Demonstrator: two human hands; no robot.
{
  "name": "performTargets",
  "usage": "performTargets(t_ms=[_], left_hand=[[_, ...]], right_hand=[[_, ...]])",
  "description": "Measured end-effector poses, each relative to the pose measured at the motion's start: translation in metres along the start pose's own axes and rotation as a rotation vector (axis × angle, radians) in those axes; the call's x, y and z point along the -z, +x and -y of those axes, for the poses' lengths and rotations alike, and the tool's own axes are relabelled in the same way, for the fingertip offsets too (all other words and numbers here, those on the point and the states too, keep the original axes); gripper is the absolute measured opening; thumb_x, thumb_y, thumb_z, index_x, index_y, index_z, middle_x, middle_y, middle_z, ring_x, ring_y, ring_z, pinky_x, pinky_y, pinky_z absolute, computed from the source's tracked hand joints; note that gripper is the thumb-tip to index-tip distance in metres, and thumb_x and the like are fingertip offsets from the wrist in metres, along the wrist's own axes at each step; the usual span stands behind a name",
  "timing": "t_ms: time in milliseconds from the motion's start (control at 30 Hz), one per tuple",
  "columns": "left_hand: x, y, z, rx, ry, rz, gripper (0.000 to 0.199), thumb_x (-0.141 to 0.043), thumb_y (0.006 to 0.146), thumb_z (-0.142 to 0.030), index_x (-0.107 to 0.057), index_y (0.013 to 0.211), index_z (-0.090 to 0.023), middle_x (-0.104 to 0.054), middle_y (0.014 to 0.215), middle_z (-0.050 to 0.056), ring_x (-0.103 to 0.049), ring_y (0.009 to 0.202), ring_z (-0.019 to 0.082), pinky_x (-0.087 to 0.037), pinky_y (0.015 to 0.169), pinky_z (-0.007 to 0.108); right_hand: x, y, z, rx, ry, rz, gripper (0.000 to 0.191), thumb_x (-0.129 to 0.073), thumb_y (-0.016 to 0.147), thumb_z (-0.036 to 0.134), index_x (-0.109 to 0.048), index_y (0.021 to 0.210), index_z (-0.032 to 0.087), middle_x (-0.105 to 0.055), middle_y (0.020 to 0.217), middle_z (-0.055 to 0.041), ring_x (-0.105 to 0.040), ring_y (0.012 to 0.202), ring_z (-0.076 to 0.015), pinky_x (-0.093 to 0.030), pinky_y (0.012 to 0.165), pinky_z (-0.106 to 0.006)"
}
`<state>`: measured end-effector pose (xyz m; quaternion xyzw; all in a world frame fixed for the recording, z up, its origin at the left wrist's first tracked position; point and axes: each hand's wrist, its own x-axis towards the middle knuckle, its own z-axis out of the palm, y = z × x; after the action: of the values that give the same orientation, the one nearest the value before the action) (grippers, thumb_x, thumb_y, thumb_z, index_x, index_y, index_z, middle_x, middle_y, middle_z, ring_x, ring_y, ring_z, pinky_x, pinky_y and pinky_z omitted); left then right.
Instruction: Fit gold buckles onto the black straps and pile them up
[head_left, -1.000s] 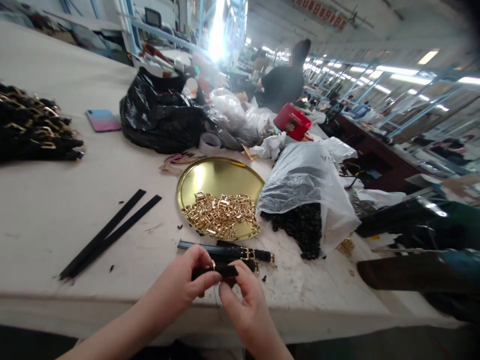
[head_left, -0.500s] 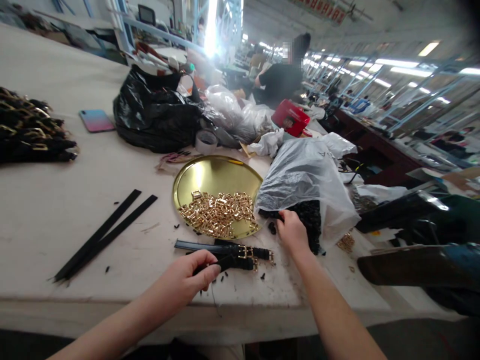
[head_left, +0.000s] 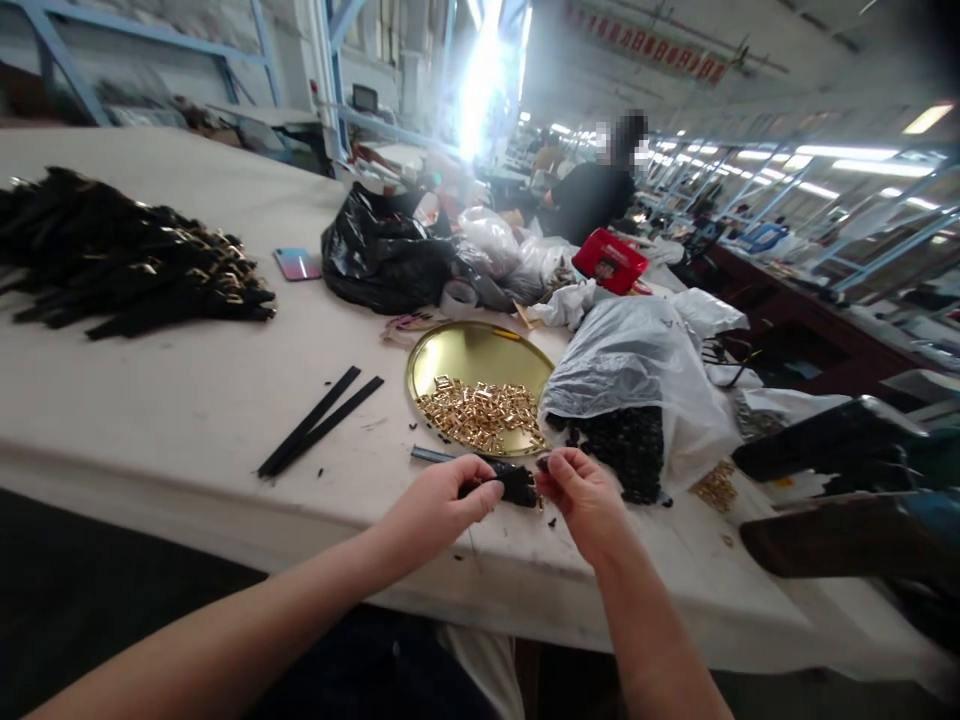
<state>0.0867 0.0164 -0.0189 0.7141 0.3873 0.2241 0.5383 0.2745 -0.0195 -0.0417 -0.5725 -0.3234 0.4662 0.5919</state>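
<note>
My left hand (head_left: 439,508) is closed in a pinch on a black strap (head_left: 517,486), held low over the table's near side. Just right of it, my right hand (head_left: 589,508) pinches a small black piece (head_left: 543,463), too small to name, close to the strap's end. Behind my left hand, other black straps (head_left: 429,455) with gold buckles lie partly hidden. A round gold tray (head_left: 424,352) beyond my hands holds a heap of small gold buckles (head_left: 480,412). To the right, a translucent plastic bag (head_left: 637,350) spills small black pieces (head_left: 626,455).
Two flat black strips (head_left: 319,425) lie left of the tray. A pile of buckled black straps (head_left: 142,260) and a phone (head_left: 298,264) are farther left. At the back stand a black bag (head_left: 382,255), a tape roll (head_left: 457,298) and a red box (head_left: 609,262). Another person (head_left: 596,190) is beyond.
My right hand has come away from the bag of black pieces, moving left to the strap with a small piece pinched in it. The view has turned left.
</note>
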Motion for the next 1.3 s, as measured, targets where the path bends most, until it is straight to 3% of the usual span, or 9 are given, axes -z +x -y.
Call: performTargets(t_ms=[133,367,633,833,933,1100,1200,1300], left_hand=[[-0.001,-0.004,-0.002,-0.071,0.127,-0.075,0.019,-0.045,0.079,-0.033,-0.056,0.078,-0.018,-0.054,0.063,-0.003,-0.045,0.056,0.010,-0.032,0.051,0.020],[-0.002,-0.014,0.007,-0.074,0.257,-0.139,0.018,-0.046,0.079,-0.032,-0.058,0.076,-0.019,-0.055,0.063,-0.002,-0.047,0.058,0.012,-0.032,0.053,0.020],[0.002,-0.012,0.014,-0.020,0.308,-0.020,0.017,-0.048,0.077,-0.031,-0.060,0.073,-0.020,-0.052,0.057,-0.003,-0.045,0.053,0.011,-0.028,0.048,0.020],[0.000,-0.007,0.015,-0.009,0.131,0.007,0.017,-0.044,0.079,-0.028,-0.057,0.082,-0.018,-0.059,0.071,-0.001,-0.051,0.064,0.012,-0.036,0.056,0.021],[-0.001,-0.004,0.020,0.014,0.037,0.009,0.018,-0.043,0.076,-0.019,-0.052,0.092,-0.017,-0.060,0.078,0.000,-0.052,0.068,0.013,-0.039,0.060,0.022],[0.004,0.003,0.031,0.070,-0.093,-0.012,0.015,-0.047,0.075,-0.019,-0.045,0.090,-0.018,-0.059,0.079,0.001,-0.054,0.068,0.012,-0.042,0.059,0.022],[0.011,0.007,0.032,0.151,-0.202,0.074,0.012,-0.048,0.074,-0.021,-0.041,0.084,-0.018,-0.057,0.069,-0.002,-0.050,0.055,0.009,-0.040,0.049,0.020],[0.016,0.008,0.030,0.220,-0.331,0.206,0.013,-0.050,0.071,-0.021,-0.039,0.079,-0.018,-0.054,0.064,-0.004,-0.048,0.049,0.007,-0.040,0.046,0.019]], right_hand=[[-0.018,-0.019,0.002,-0.034,0.100,0.092,0.033,-0.078,0.055,0.042,-0.059,0.070,0.019,-0.058,0.053,0.0045,-0.053,0.046,-0.0074,-0.045,0.046,-0.018],[-0.030,-0.034,-0.008,-0.067,0.189,0.034,0.028,-0.080,0.054,0.033,-0.064,0.073,0.019,-0.062,0.062,0.0043,-0.056,0.052,-0.0073,-0.047,0.054,-0.019],[-0.027,-0.038,-0.027,0.134,-0.149,0.054,0.018,-0.072,0.066,0.031,-0.066,0.079,0.020,-0.061,0.059,0.0025,-0.054,0.057,-0.0116,-0.044,0.057,-0.024],[-0.035,-0.033,-0.031,-0.152,0.186,0.051,0.025,-0.077,0.059,0.033,-0.063,0.075,0.021,-0.058,0.063,0.0049,-0.052,0.051,-0.0088,-0.044,0.054,-0.023],[-0.041,-0.030,-0.035,-0.148,0.173,0.016,0.022,-0.076,0.060,0.031,-0.063,0.074,0.020,-0.058,0.063,0.0043,-0.052,0.053,-0.0093,-0.044,0.055,-0.023],[-0.047,-0.029,-0.039,-0.132,0.134,0.114,0.020,-0.070,0.069,0.038,-0.065,0.078,0.021,-0.060,0.060,0.0027,-0.052,0.058,-0.0116,-0.043,0.060,-0.023],[-0.045,-0.029,-0.038,-0.181,0.224,0.162,0.032,-0.057,0.077,0.049,-0.067,0.083,0.020,-0.064,0.066,-0.0015,-0.055,0.061,-0.0134,-0.045,0.061,-0.025],[-0.041,-0.028,-0.037,-0.239,0.255,0.243,0.021,-0.064,0.073,0.043,-0.067,0.080,0.024,-0.064,0.068,0.0007,-0.054,0.059,-0.0114,-0.044,0.058,-0.022]])
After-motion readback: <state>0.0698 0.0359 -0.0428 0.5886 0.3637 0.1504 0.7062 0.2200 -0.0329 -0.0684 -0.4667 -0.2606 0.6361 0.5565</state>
